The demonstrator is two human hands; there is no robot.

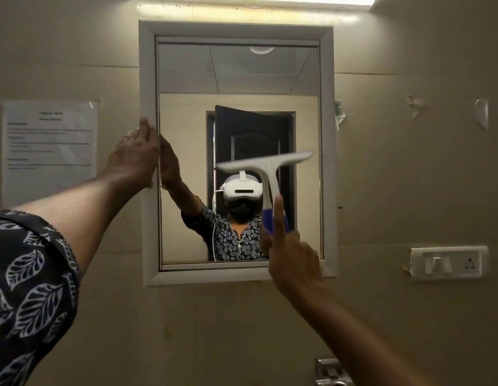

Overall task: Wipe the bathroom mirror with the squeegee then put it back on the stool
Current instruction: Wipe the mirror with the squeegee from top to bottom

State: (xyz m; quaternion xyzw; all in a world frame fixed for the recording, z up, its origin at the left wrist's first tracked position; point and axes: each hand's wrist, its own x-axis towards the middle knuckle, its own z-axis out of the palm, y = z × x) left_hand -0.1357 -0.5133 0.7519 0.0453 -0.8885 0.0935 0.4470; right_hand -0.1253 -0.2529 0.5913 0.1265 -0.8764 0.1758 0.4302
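Two hands work at the wall-mounted mirror [239, 79]. Right hand [291, 254]: the grip is wrapped round the blue lower handle of the squeegee [270, 174], with the forefinger laid straight up the white neck. The blade lies across the lower right part of the glass, its right end higher than its left. It is blurred, so contact with the glass cannot be confirmed. Left hand [136, 154]: the grip is slack and holds nothing, the fingers nearly straight against the left side of the white frame [327, 135], apparently as a brace.

The stool is out of view. The step in hand is judged to be a wiping stroke, with much of the glass probably left to cover. To do it well:
- Level the blade and seat its whole edge on the glass.
- Press evenly through the forefinger.
- Draw in straight, overlapping passes from the top rail downward.
- Keep the bracing fingers clear of the blade's path, so that no pass is cut short at the left margin.
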